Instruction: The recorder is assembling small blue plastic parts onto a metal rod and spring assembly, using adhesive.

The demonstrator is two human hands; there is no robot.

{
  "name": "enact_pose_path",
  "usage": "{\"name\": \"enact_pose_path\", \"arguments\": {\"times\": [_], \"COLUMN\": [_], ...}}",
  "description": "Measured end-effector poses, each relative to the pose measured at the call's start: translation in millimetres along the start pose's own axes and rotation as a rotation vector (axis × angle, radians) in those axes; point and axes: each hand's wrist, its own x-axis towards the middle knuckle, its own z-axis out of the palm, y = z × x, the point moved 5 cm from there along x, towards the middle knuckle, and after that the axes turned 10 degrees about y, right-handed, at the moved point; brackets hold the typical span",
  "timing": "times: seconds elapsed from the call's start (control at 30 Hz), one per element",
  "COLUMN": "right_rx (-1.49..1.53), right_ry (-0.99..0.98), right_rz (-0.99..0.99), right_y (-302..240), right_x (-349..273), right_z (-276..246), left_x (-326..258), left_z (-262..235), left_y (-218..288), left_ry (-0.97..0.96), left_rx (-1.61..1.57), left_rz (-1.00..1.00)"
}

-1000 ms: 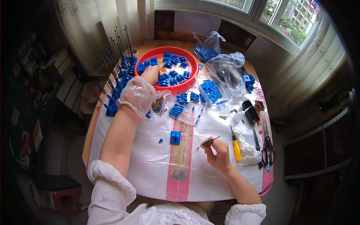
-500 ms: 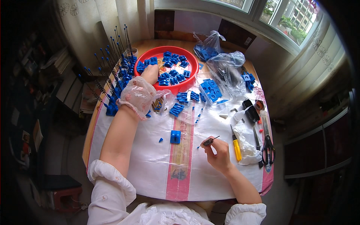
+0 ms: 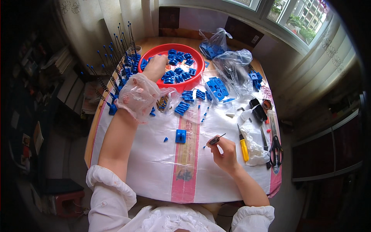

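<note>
My left hand [image 3: 155, 66] reaches over the red round tray [image 3: 170, 48] at the far side of the table, among blue plastic parts [image 3: 179, 58]; its fingertips are hidden behind the hand. A clear plastic cuff [image 3: 138, 96] covers that wrist. On the right, my right hand [image 3: 225, 154] pinches a black coil spring [image 3: 214, 140] on a thin rod with a small blue tip [image 3: 204, 147]. Left of this hand, a square blue part [image 3: 180, 136] lies on the sheet, with a small blue cone-shaped piece [image 3: 165, 139] beside it.
Several finished-looking spring rods on blue bases [image 3: 119, 71] stand at the back left. A clear box [image 3: 218, 89] and plastic bag [image 3: 213, 47] hold blue parts. At right lie a yellow-handled screwdriver [image 3: 244, 150], white tissue [image 3: 256, 149] and black scissors [image 3: 276, 154].
My left hand has shifted slightly left and away from me within the tray, hiding parts at its left. My right hand keeps its pinch on the spring, almost in place.
</note>
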Motion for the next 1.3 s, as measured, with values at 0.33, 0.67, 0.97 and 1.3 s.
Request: {"name": "enact_pose_path", "arguments": {"times": [0.33,0.67,0.97,1.3], "right_rx": [0.012,0.012,-0.007,-0.024], "right_ry": [-0.011,-0.022,-0.019,-0.012], "right_rz": [0.034,0.024,0.038,-0.032], "right_y": [-0.8,-4.2,-5.9,-7.1], "right_x": [-1.1,-0.9,-1.4,-1.0], "right_z": [1.0,5.3,1.4,2.9], "left_x": [-86.1,-243.1,-277.9,-237.3], "left_z": [-85.8,-103.4,-280.2,-243.1], "left_y": [103.7,155.0,101.9,131.5], "left_ry": [-0.105,-0.611,0.718,0.336], "left_rx": [-0.49,-0.943,-1.874,-0.979], "left_rz": [0.07,0.014,-0.333,0.034]}}
